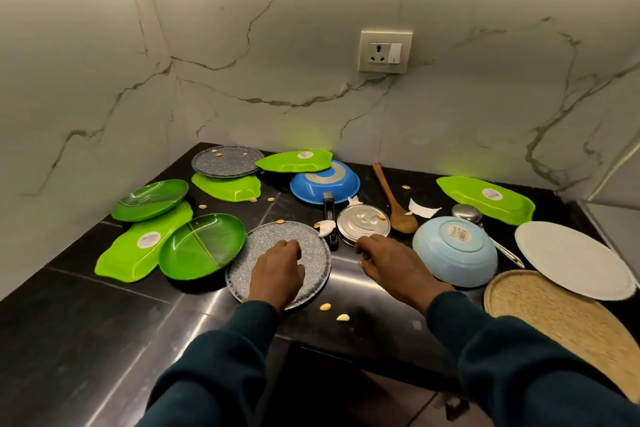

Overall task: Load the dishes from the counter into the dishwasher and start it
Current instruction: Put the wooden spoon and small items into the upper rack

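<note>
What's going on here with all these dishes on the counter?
A person is clearing a dark counter strewn with dishes and crumbs. Their left hand rests on a speckled grey plate at the front, and their right hand touches the edge of a small steel lid. Around them lie green plates, an upturned blue pan, an upturned light blue bowl, a wooden spoon and a white plate. No dishwasher is in view.
</note>
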